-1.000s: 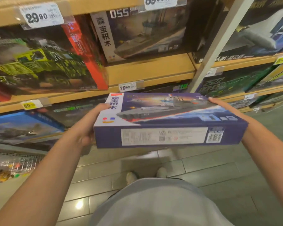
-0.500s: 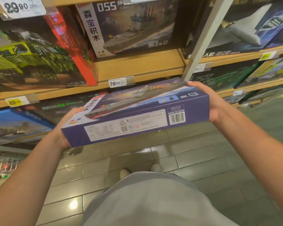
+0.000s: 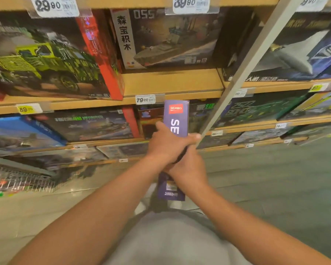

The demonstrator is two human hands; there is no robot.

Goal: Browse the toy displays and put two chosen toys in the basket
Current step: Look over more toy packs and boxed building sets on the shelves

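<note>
A purple toy box (image 3: 177, 119) with a red SEMBO logo stands on end in front of me, its narrow side facing me. My left hand (image 3: 167, 143) grips it around the middle, fingers wrapped across its face. My right hand (image 3: 188, 169) holds it just below, touching the left hand. The box's lower end (image 3: 171, 192) shows under my hands. Its picture side is hidden.
Wooden shelves (image 3: 170, 83) hold boxed building sets: a green truck box (image 3: 46, 58), a warship box (image 3: 166, 39) and a jet box (image 3: 294, 54). Price tags line the shelf edges. A wire rack (image 3: 21, 181) with small items sits low on the left. Grey tiled floor lies below.
The box has turned from lying flat and wide between my hands to standing on end. Both hands have come together at its middle.
</note>
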